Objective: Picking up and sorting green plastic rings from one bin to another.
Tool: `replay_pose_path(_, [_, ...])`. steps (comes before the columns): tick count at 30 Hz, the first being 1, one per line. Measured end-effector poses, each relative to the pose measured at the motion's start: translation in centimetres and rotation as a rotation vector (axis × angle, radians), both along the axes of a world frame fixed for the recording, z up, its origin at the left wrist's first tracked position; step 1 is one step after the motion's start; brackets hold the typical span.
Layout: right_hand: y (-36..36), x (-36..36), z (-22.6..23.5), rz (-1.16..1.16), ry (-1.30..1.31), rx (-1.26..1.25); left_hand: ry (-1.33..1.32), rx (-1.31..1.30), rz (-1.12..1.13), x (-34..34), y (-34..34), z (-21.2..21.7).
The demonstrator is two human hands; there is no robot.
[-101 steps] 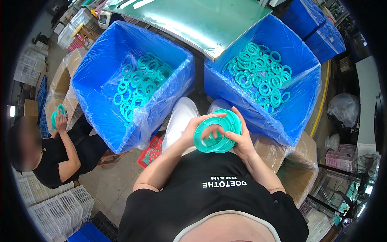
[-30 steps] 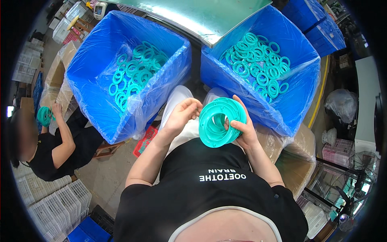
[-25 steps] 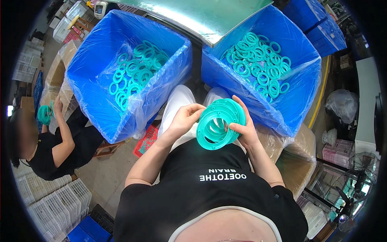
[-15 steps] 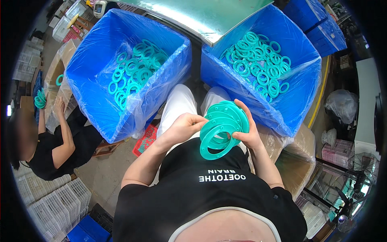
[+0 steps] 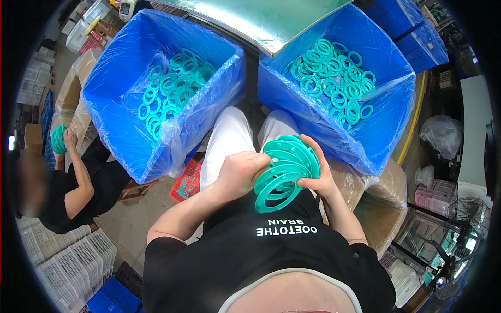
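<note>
I hold a fanned stack of teal plastic rings (image 5: 286, 172) over my lap with both hands. My left hand (image 5: 241, 172) grips the stack's left edge, thumb on the rings. My right hand (image 5: 315, 175) wraps the right side from behind, fingers curled over the rims. The lowest ring tilts down toward my black shirt. Two blue lined bins stand ahead of my knees: the left bin (image 5: 117, 112) and the right bin (image 5: 389, 112), each with several loose teal rings inside.
A seated person in black (image 5: 78, 182) at my left holds teal rings (image 5: 56, 140). A metal table edge (image 5: 271, 21) lies beyond the bins. White crates (image 5: 62, 266) stack at lower left; cardboard boxes (image 5: 383, 208) and a fan (image 5: 459, 245) sit at right.
The ring stack has dropped from upright in front of me to lower over my lap and fanned apart. My left hand moved onto its left edge. The neighbour's hand with rings rose.
</note>
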State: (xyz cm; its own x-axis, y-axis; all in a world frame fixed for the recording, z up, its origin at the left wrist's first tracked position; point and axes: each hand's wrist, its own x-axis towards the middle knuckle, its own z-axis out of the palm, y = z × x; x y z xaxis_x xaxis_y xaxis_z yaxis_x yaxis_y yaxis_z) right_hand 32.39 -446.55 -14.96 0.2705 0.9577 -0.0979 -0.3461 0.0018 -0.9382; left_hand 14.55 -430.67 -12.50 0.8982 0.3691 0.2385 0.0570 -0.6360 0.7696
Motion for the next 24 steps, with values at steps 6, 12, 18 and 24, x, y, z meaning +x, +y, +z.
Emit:
replay_pose_path(6, [0.5, -0.5, 0.1, -0.022, 0.225, -0.047, -0.126, 0.124, -0.009, 0.2, 0.2, -1.1])
replay_pose_path(12, [-0.1, -0.4, -0.1, -0.075, 0.193, -0.013, 0.025, -1.103, 0.03, 0.3, 1.0, -0.2])
replay_pose_path(18, [-0.7, 0.7, 0.3, -0.044, -0.039, 0.018, 0.055, -1.191, -0.024, 0.0, 1.0, -0.4])
replay_pose_path(24, [-1.1, 0.7, 0.7, -0.034, -0.158, 0.009, 0.141, -0.61, -0.148, -0.4, 0.8, 2.2])
